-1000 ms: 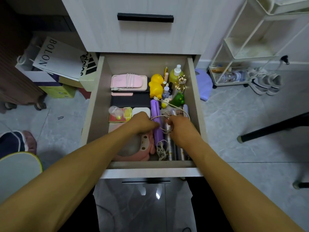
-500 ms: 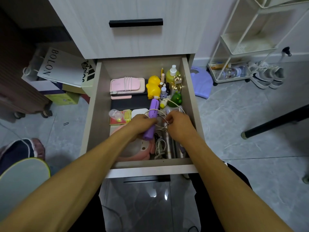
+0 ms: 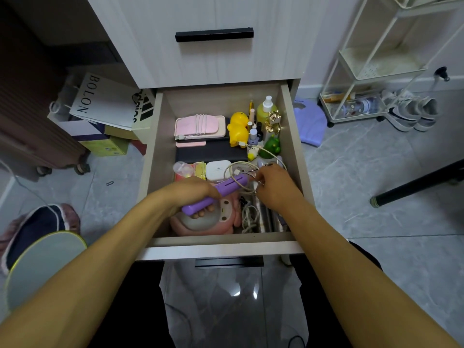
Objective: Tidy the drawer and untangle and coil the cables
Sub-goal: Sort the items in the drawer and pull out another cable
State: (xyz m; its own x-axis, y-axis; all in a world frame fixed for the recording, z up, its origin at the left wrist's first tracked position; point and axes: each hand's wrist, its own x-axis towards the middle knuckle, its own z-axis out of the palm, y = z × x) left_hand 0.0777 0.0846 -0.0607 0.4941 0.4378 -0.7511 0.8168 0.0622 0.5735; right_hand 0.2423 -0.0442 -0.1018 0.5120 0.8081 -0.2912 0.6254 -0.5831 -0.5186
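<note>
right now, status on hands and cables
Left hand gripping purple device. Right hand pinching looped white cable. Cable snagged around device; second bundle loose in drawer.

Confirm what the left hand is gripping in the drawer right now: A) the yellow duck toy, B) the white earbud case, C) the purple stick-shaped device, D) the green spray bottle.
C: the left hand is wrapped around the purple stick-shaped device, held tilted above the pink plush, with a white cable looped over its far end near the right hand.
</note>
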